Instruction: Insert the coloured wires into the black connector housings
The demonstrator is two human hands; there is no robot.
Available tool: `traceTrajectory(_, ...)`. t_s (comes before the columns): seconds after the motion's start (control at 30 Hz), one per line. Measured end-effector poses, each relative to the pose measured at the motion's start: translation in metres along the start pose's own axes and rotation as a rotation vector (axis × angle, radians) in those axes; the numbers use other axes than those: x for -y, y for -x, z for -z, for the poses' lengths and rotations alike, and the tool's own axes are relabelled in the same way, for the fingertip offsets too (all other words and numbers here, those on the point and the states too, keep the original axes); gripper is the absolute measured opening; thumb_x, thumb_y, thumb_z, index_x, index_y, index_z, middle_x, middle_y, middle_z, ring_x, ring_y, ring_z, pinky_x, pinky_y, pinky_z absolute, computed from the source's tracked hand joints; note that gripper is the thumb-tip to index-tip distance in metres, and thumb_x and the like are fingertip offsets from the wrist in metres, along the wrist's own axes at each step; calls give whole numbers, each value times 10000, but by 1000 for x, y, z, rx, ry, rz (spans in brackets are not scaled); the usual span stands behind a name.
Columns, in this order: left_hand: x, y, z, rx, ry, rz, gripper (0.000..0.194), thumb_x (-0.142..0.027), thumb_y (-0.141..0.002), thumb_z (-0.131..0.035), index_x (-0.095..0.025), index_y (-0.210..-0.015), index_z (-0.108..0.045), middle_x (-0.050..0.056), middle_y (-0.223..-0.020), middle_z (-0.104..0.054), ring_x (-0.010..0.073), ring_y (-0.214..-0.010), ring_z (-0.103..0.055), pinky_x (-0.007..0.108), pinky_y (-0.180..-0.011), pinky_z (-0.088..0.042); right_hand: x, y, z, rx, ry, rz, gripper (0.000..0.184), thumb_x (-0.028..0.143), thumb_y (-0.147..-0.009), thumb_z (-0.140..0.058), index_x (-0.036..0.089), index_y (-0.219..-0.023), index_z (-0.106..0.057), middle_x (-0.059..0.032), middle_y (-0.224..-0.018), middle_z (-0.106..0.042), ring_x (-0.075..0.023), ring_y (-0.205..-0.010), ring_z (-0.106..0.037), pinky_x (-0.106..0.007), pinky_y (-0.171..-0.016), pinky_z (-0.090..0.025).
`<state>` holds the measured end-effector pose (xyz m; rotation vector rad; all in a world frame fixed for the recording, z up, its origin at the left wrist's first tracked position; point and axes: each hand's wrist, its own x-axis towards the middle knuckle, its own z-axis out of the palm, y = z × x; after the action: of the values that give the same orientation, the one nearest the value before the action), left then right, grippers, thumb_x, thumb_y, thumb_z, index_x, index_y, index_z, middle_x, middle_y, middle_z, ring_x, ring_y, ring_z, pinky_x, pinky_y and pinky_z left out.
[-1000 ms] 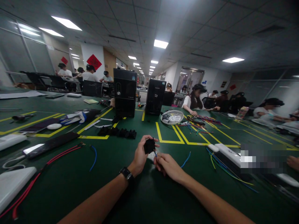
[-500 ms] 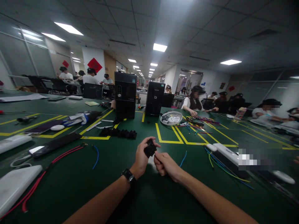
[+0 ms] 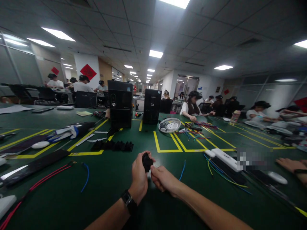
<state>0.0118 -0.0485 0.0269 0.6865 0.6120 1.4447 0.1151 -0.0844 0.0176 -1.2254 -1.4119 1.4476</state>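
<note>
My left hand [image 3: 139,174], with a black watch on the wrist, is closed around a small black block-shaped part [image 3: 147,162], held up above the table. Its fingers hide much of that part. My right hand [image 3: 163,179] is pinched shut against the lower right side of the block. A blue wire showed between its fingertips a second ago; the fingers now cover it. A length of blue wire [image 3: 183,170] shows just beyond my right wrist; whether it joins the pinched one I cannot tell.
A row of black block-shaped parts [image 3: 112,146] lies ahead, before two black computer towers [image 3: 120,105]. Red wires [image 3: 48,177] and a blue wire [image 3: 85,177] lie left. A white basket [image 3: 169,125], a power strip [image 3: 226,159] and a co-worker's hand [image 3: 290,165] are right.
The view has shifted, so things sit further left and lower. The black block has turned between my hands, and the blue wire at my right fingertips has gone out of sight.
</note>
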Motion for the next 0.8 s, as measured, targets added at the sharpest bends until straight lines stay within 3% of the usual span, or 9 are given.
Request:
traceTrajectory(0.23,-3,2,8,106,-326,-120,301,-408,-848,-440,-169,-824,-621,17,-706,-609,150,-692,-576,250,-670,-436,-1,3,7,115,-97,-71,530,603,-866,-412,185,-542,-381,97,-406,-319,-33,-298,-234,-174,-279,-160)
traceTrajectory(0.57,0,3,15,133,-405,-126,318,-440,-855,-438,-176,-868,-616,21,-748,-607,156,-734,-562,252,-689,-430,-5,0,6,64,9,-76,531,582,-897,-352,182,-551,-396,96,-387,-314,-35,-280,-248,-167,-277,-178)
traceTrajectory(0.8,-3,7,18,190,-514,-161,376,-495,-840,-465,-166,-927,-626,40,-762,-630,169,-723,-576,258,-656,-436,-3,2,16,178,81,-153,517,610,-879,-368,176,-601,-414,90,-444,-348,-30,-305,-279,-156,-285,-180)
